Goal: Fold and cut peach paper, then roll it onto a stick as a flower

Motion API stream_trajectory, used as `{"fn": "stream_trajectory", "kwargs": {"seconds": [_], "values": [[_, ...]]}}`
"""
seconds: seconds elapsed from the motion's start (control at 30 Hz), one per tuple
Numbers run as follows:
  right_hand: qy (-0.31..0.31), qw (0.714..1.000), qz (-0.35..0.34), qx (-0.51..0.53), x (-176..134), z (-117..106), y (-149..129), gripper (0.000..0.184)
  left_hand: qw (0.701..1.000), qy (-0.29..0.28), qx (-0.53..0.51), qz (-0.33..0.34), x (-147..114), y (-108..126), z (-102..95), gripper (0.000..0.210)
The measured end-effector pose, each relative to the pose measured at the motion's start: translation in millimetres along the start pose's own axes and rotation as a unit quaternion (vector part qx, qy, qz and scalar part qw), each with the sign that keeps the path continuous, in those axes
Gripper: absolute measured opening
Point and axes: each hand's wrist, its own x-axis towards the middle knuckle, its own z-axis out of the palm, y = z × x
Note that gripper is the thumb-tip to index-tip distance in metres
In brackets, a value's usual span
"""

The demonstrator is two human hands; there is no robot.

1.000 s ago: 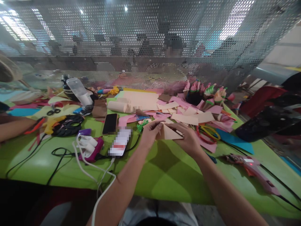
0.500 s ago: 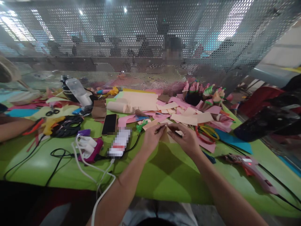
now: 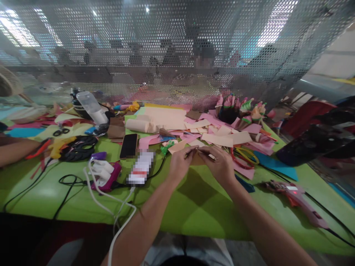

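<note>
Both hands are up close together over the near middle of the green tabletop (image 3: 205, 221), fingertips almost meeting! The left hand (image 3: 179, 162) pinches a folded piece of paper (image 3: 197, 160) by its top, thumb against fingers; the right hand (image 3: 219, 162) grips the same paper from the other side, its fingers curled in. Most of the paper is hidden behind those fingers, just a shaded patch showing between and below them, with a dark shadow on the tabletop underneath.

Just beyond the hands, a green leafy piece (image 3: 165, 147) lies near the left one, and pale strips (image 3: 226, 139) spread out over pink scraps (image 3: 151, 142). Close by the right hand, there are the red-and-yellow handles (image 3: 245, 157), beside blue paper (image 3: 279, 165). Farther right, a pink glue gun (image 3: 303, 205) lies with its red light on, and a dark bottle (image 3: 310, 147) leans behind it.

Over on the left, a phone (image 3: 142, 168) with a lit, blurred screen is plugged into a white cable (image 3: 123, 231), next to a magenta power strip (image 3: 115, 175); a black phone (image 3: 129, 145) lies just behind. And at the far left edge, another person's forearm (image 3: 16, 150) reaches in!
</note>
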Motion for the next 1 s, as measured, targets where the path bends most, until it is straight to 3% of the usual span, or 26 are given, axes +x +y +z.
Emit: {"fn": "stream_trajectory", "kwargs": {"seconds": [0.4,0.6,1.0], "values": [[0.003,0.996,0.047,0.072,-0.7,1.6,3.7,0.010,1.000,-0.012,0.007,0.005,-0.4,-0.4,0.8,0.027],[-0.013,0.984,0.103,0.141,-0.5,3.6,7.4,0.014,1.000,-0.015,0.002,-0.003,0.1,1.9,0.9,0.025],[-0.004,0.991,0.078,0.107,-0.8,3.0,7.0,0.011,1.000,-0.004,-0.025,-0.007,-0.2,4.5,1.0,0.023]]}}
